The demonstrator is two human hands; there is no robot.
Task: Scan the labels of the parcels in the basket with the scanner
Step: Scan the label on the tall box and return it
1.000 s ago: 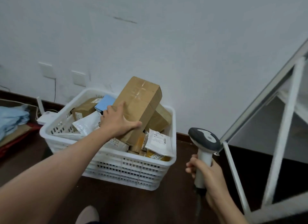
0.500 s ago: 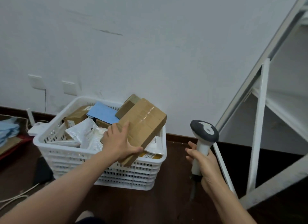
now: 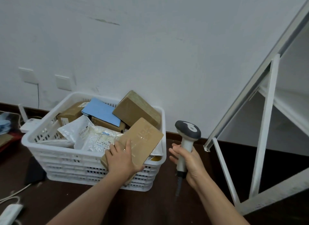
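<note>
One box (image 3: 137, 141) is gripped at its near end by the left hand (image 3: 122, 158) and tilted over the front rim of the basket (image 3: 93, 159), apparently to find its label, while the scanner (image 3: 186, 141) is clenched upright in the right hand (image 3: 190, 162), just beside the basket.

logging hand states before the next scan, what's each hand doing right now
Left hand: gripping the near end of the taped brown cardboard box over the white plastic basket.
Right hand: closed around the handle of the grey-and-white handheld scanner.
</note>
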